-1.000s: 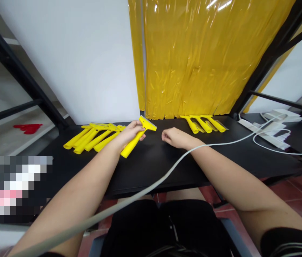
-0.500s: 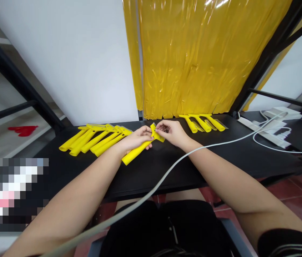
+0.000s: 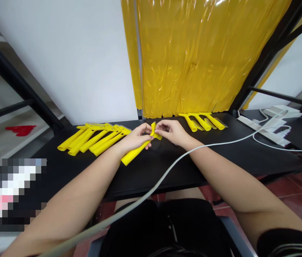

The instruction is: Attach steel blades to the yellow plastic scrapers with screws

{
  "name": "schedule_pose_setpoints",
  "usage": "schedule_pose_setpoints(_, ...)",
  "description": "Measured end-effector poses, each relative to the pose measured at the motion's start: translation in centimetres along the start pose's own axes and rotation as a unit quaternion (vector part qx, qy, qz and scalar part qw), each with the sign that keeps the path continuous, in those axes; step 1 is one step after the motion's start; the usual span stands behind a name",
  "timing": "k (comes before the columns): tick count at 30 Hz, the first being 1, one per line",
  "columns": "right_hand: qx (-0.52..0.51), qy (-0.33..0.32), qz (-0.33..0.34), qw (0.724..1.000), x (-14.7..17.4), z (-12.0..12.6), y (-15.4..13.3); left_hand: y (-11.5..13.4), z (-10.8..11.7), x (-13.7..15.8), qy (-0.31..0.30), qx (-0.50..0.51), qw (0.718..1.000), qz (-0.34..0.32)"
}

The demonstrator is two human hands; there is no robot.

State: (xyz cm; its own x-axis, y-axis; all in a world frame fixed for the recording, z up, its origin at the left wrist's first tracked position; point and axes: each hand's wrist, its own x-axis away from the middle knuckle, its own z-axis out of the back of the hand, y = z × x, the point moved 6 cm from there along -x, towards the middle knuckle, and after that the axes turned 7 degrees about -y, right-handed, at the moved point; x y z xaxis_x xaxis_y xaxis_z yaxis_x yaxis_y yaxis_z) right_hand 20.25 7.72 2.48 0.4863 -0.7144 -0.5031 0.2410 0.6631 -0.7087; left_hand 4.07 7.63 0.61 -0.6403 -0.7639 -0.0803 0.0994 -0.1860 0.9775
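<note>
My left hand [image 3: 137, 138] is wrapped round the neck of a yellow scraper [image 3: 133, 154], whose thick handle slants down to the left. At the scraper's head my right hand [image 3: 171, 131] has its thumb and fingers pinched together; what lies between the fingertips is too small to make out. Left of my hands, several yellow scrapers [image 3: 82, 142] lie overlapping in a slanted row, metal edges showing on some heads. Three more yellow scrapers with thin, see-through-looking plates [image 3: 204, 123] rest at the table's back, right of my hands.
The black table [image 3: 140, 178] carries a white power strip [image 3: 263, 130] with plugs at the right. A pale cable [image 3: 172, 166] runs across the view in front of my right forearm. Yellow plastic strips [image 3: 188, 64] hang behind the table. A red object [image 3: 21, 130] lies on the left shelf.
The scraper's head has turned slightly in my hands, and my right fingertips have shifted a little on it. The view has moved slightly; the other scrapers lie as before.
</note>
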Motion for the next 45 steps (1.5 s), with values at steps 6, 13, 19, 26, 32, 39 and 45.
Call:
schedule_pose_setpoints(6,-0.026,-0.012,-0.011,1.000,-0.2,0.4,0.4,0.2,-0.1,0.4,-0.028,0.007,0.999,0.015)
schedule_pose_setpoints(13,-0.050,-0.032,-0.039,0.997,0.2,0.3,0.5,0.4,-0.7,0.6,-0.042,0.035,0.998,0.033)
schedule_pose_setpoints(19,-0.009,-0.007,-0.026,1.000,0.3,0.6,0.1,0.4,-0.7,0.5,-0.021,0.038,0.999,0.028)
schedule_pose_setpoints(26,0.019,0.002,-0.019,1.000,0.4,0.7,-0.7,0.6,-0.9,0.6,-0.006,0.015,1.000,0.021)
schedule_pose_setpoints(32,-0.074,0.014,-0.066,0.995,0.3,0.0,0.9,0.9,-1.2,0.8,-0.042,0.028,0.999,0.021)
schedule_pose_setpoints(39,-0.065,0.046,-0.117,0.990,-0.3,0.8,2.7,0.2,0.0,0.0,-0.008,0.113,0.993,0.046)
schedule_pose_setpoints(45,0.263,-0.104,-0.307,0.909,2.2,4.5,4.1,-0.9,3.3,-0.4,0.124,0.118,0.984,0.046)
